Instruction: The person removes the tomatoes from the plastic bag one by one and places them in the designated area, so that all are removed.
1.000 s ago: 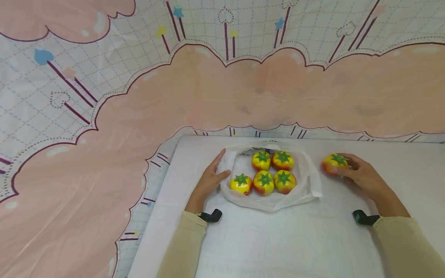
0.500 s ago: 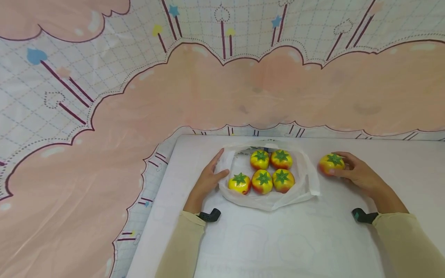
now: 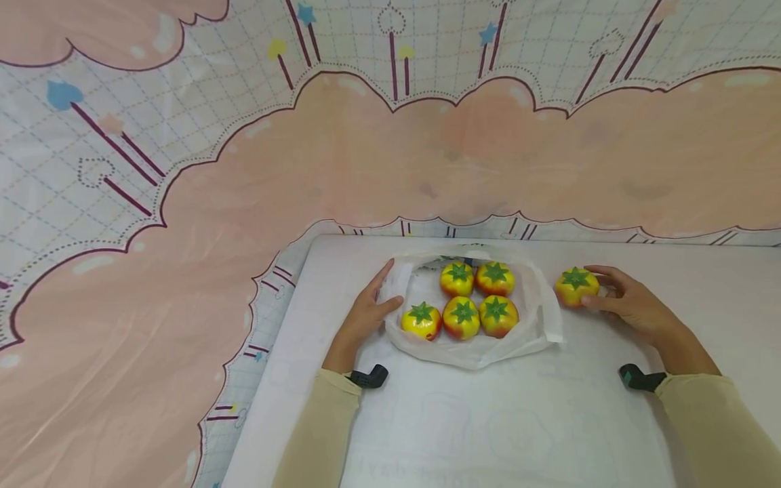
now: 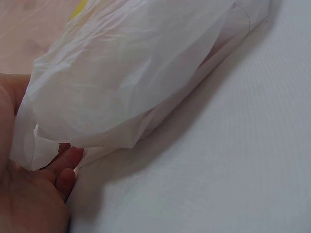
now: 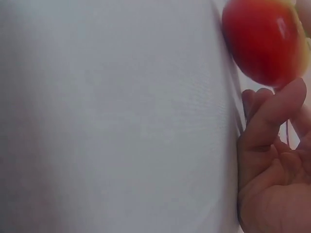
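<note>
Glossy yellow-and-red tomatoes [image 3: 461,318] with green star-shaped tops, several of them, sit in the opening of a white plastic bag [image 3: 476,356]. At the bag's left side my left hand [image 3: 363,318] grips its edge, the thumb over the rim; in the left wrist view bag film [image 4: 97,107] lies against the curled fingers [image 4: 65,182]. To the right of the bag my right hand [image 3: 634,305] holds a single tomato [image 3: 573,288] between thumb and fingers. Its red underside [image 5: 262,43] shows in the right wrist view, close to the white surface.
Everything lies on a white table [image 3: 488,434], its left edge slanting down the view. A peach-and-white patterned cloth [image 3: 390,163] hangs behind and to the left. Black wrist devices [image 3: 641,379] sit at both cuffs.
My right hand has shifted the held tomato slightly left toward the bag, and the tomato's green top has turned a little. The left hand and the bag have stayed in place.
</note>
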Tool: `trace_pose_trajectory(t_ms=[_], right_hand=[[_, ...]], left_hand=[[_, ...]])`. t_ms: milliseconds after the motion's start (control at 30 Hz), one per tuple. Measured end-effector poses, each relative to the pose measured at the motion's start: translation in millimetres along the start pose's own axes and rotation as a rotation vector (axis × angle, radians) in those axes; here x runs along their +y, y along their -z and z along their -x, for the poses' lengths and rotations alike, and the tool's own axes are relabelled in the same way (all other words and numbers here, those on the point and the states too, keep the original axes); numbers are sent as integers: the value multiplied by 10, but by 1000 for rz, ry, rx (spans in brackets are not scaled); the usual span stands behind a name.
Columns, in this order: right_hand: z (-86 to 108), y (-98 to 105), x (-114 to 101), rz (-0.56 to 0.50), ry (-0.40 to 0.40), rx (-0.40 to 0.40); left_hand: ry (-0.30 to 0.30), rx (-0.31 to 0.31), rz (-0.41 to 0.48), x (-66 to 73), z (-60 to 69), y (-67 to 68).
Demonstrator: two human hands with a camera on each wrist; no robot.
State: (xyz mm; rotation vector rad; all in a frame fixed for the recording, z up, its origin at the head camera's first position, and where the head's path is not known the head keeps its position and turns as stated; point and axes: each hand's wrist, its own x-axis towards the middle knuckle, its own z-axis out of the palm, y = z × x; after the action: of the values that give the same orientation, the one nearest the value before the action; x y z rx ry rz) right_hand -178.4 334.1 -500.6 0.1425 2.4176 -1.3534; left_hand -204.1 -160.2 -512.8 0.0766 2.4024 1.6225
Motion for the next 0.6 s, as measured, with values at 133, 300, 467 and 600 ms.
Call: trace_pose_trajectory(t_ms=[133, 300, 467, 600], right_hand=[[-3, 3, 4, -11, -13, 7], [-1, 40, 31, -52, 3, 9], [30, 67, 40, -80, 3, 10], [84, 54, 3, -53, 5, 25]], left_hand=[[-1, 2, 1, 5, 3, 1], [3, 1, 10, 22, 5, 3], [9, 0, 13, 16, 0, -6], [12, 5, 7, 5, 3, -1]])
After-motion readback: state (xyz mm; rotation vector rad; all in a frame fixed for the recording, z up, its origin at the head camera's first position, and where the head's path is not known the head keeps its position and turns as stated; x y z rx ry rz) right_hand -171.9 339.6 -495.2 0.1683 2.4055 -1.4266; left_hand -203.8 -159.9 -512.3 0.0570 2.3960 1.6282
